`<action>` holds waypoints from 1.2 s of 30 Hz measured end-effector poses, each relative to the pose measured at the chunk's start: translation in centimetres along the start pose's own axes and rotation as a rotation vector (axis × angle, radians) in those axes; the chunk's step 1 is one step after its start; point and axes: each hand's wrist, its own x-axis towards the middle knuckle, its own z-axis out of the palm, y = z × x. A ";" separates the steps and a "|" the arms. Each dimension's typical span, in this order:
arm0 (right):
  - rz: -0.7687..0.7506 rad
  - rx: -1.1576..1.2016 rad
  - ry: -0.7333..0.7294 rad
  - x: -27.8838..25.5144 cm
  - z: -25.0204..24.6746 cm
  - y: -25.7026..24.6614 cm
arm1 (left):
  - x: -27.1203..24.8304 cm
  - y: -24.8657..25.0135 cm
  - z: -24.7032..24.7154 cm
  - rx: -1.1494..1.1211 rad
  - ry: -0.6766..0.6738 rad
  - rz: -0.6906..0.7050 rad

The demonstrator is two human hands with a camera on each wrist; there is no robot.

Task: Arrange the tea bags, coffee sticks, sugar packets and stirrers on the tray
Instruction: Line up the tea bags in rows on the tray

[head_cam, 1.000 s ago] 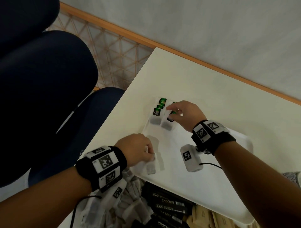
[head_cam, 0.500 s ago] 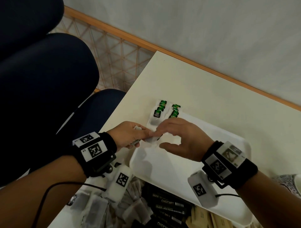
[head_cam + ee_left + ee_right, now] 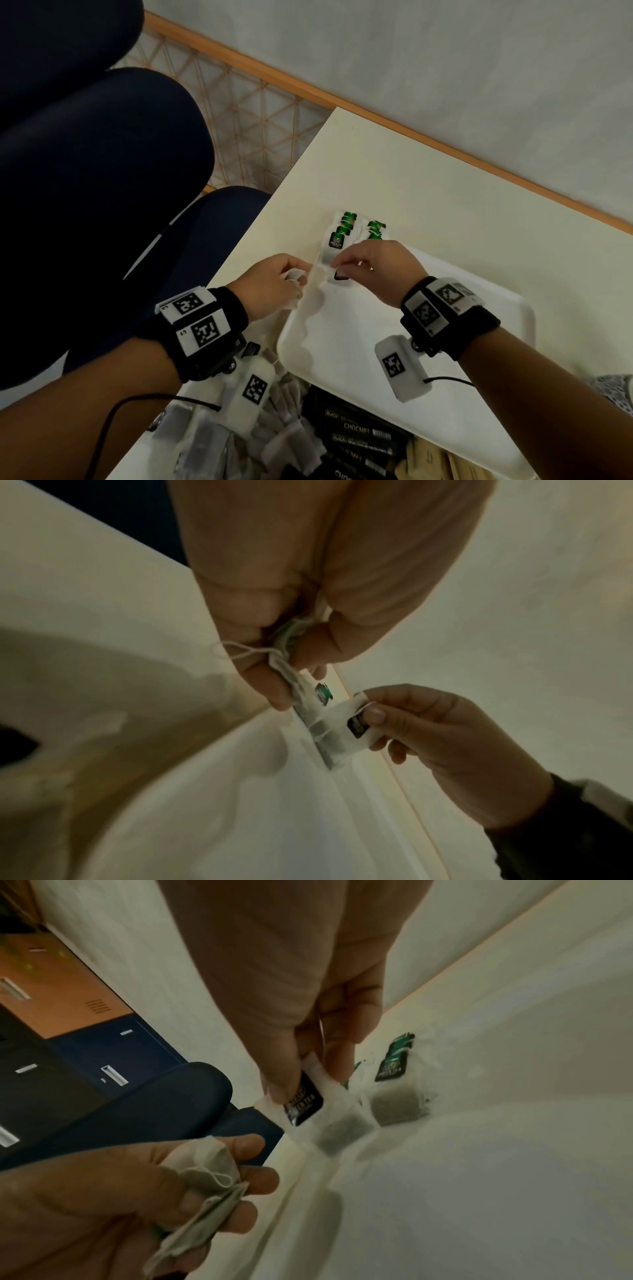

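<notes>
Over the white tray's (image 3: 370, 346) far left corner, my left hand (image 3: 301, 274) grips a small bunch of tea bags (image 3: 291, 666), with a string loop hanging from them. My right hand (image 3: 337, 267) pinches one black-tagged tea bag (image 3: 346, 729) by its top between thumb and forefinger. That bag (image 3: 304, 1099) hangs just above the tray, close beside the left hand's bunch (image 3: 209, 1180). Two short rows of green-tagged tea bags (image 3: 342, 233) lie at the tray's far left end, just beyond the right hand. They also show in the right wrist view as tea bags (image 3: 397, 1093).
A pile of loose tea bags (image 3: 212, 442) lies on the table near the tray's front left. Black coffee sticks (image 3: 359, 431) and brown packets (image 3: 428, 462) lie along the tray's near edge. A dark blue chair (image 3: 102, 164) stands left of the table edge.
My right hand left the green-tagged rows and came back to meet the left hand. It now pinches a black-tagged tea bag beside the left hand's bunch. The left hand rose from the tray's near corner.
</notes>
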 end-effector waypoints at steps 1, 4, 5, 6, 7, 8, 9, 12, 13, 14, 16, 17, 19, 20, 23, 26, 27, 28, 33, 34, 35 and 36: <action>0.008 0.012 -0.016 0.4 0.2 -0.1 | 0.1 -0.3 0.0 -0.008 -0.010 -0.004; 0.045 0.085 -0.033 2.0 0.6 -0.2 | 0.4 -0.8 0.0 -0.018 -0.032 -0.004; 0.063 0.115 -0.025 2.5 0.7 0.0 | 0.4 -0.9 0.1 -0.012 -0.041 0.005; 0.084 0.142 -0.009 3.0 0.8 0.2 | 0.4 -0.8 0.2 0.007 -0.046 0.008; 0.103 0.164 0.009 3.5 0.9 0.4 | 0.4 -0.7 0.3 0.035 -0.045 0.012; 0.118 0.177 0.025 4.0 1.0 0.6 | 0.5 -0.7 0.4 0.059 -0.038 0.013; 0.124 0.176 0.034 4.3 1.0 0.7 | 0.5 -0.7 0.4 0.070 -0.033 0.011; 0.128 0.147 0.038 5.0 1.0 0.9 | 0.7 -0.7 0.7 0.107 -0.035 -0.010; 0.129 0.132 0.043 5.1 1.0 0.9 | 0.7 -0.7 0.7 0.107 -0.039 -0.014; 0.127 0.109 0.055 5.0 1.0 0.9 | 0.8 -0.8 0.8 0.103 -0.043 -0.018; 0.103 0.080 0.110 4.6 0.8 0.7 | 0.8 -0.8 0.9 0.103 -0.055 -0.020; 0.075 0.090 0.145 4.2 0.7 0.5 | 0.9 -0.8 0.9 0.099 -0.057 -0.020; 0.016 0.160 0.160 3.0 0.5 -0.3 | 1.1 -0.7 1.1 0.092 -0.060 -0.013; 0.002 0.208 0.114 2.3 0.4 -0.8 | 1.1 -0.7 1.2 0.092 -0.064 -0.006; -0.003 0.302 -0.096 0.5 0.8 -2.1 | 1.1 -0.5 1.5 0.091 -0.092 0.033; -0.017 0.345 -0.094 -0.5 1.5 -2.0 | 0.9 -0.1 1.7 0.077 -0.092 0.047; 0.002 0.390 -0.079 -0.7 1.6 -1.8 | 0.8 -0.1 1.8 0.070 -0.091 0.054; 0.027 0.449 -0.063 -0.9 1.6 -1.6 | 0.7 -0.1 1.8 0.066 -0.094 0.059; 0.167 0.632 0.060 -1.6 1.4 -0.3 | 0.5 -0.3 1.6 -0.013 -0.068 0.063; 0.180 0.627 0.080 -1.6 1.6 -0.1 | 0.5 -0.3 1.7 -0.027 -0.065 0.065; 0.187 0.608 0.095 -1.6 1.8 -0.1 | 0.4 -0.1 1.8 -0.036 -0.066 0.068; 0.192 0.582 0.110 -1.6 2.1 -0.2 | 0.3 -0.1 2.0 -0.039 -0.071 0.070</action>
